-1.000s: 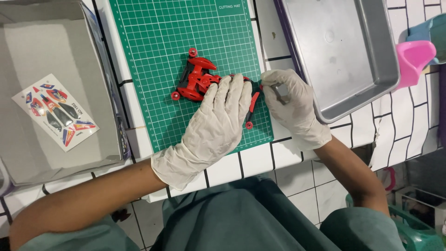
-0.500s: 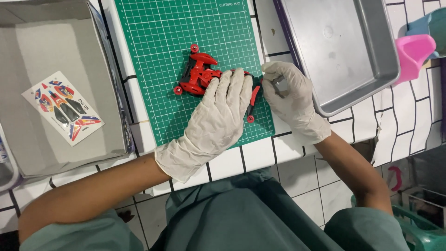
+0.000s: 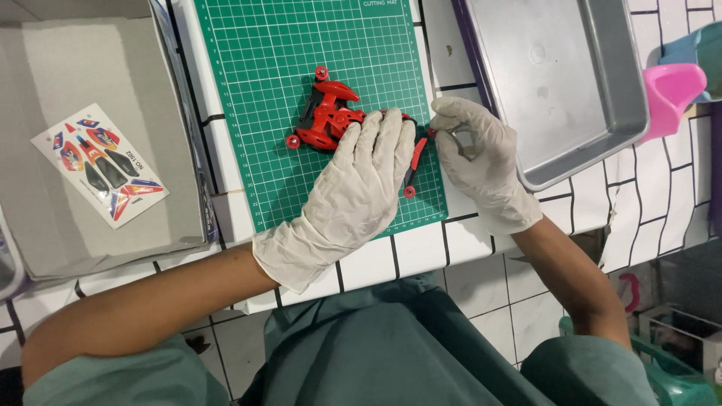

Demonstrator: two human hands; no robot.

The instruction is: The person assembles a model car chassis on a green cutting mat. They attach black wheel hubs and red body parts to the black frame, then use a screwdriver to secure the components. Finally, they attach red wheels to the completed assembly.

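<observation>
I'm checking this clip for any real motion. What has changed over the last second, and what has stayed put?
Very little. The left hand stays pressed flat over the red toy car chassis on the green cutting mat. The right hand keeps pinching at the chassis's right end, its fingers barely shifted. Nothing was picked up or let go. The sticker sheet in the grey box and the metal tray lie as before.

Both hands gloved: left hand [image 3: 352, 197] and right hand [image 3: 479, 159] in thin whitish latex-type gloves, wrinkled, cuffs ending just past the wrists, left cuff slightly flared. Forearms bare. Short dark-green sleeves at both upper arms, same dark-green fabric over the torso and lap, scrub-like, creased, no visible markings.
</observation>
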